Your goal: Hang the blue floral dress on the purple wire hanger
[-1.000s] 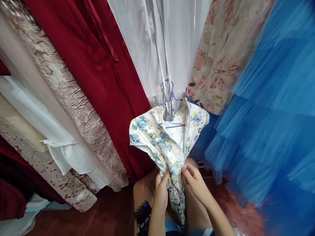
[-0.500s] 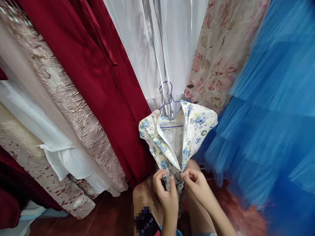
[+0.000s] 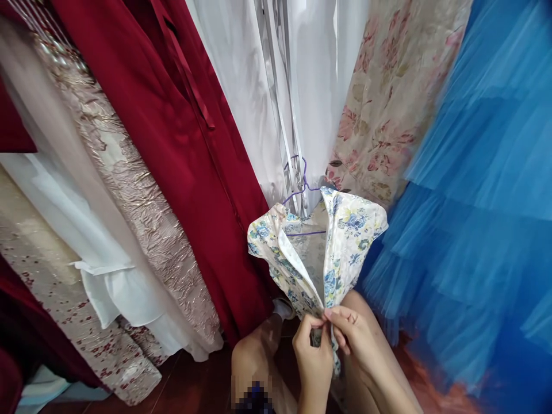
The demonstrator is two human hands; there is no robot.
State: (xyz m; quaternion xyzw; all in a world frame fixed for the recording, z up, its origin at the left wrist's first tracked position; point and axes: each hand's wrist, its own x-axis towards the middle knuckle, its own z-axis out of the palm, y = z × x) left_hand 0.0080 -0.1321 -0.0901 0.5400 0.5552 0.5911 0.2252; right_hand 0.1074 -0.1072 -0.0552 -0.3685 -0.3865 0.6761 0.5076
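A white dress with blue and yellow flowers (image 3: pixel 356 230) hangs on a thin purple hanger (image 3: pixel 305 183). Its front opening is spread in a narrow V, and the two edges meet at the bottom of the V. There my left hand (image 3: pixel 314 351) pinches the fabric from the left. My right hand (image 3: pixel 351 333) pinches the same spot from the right, its fingertips nearly touching the left ones. Whether a zip pull or a button sits between the fingers is hidden. Below the hands, the lower part of the dress hangs down between the knees.
Long garments hang close behind: a dark red dress (image 3: pixel 194 172), white cloth with grey ribbons (image 3: pixel 241 75), a pink floral dress (image 3: pixel 388 115) and a blue tiered tulle dress (image 3: pixel 466 230). Brocade cloth (image 3: pixel 146 218) hangs to the left. My bent knee (image 3: pixel 254 351) is near the hands, above the dark red floor (image 3: pixel 190 379).
My left hand has moved right and closed on the fabric beside my right hand. The dress appears slightly lower and further right. The phone screen at the bottom is no longer visible.
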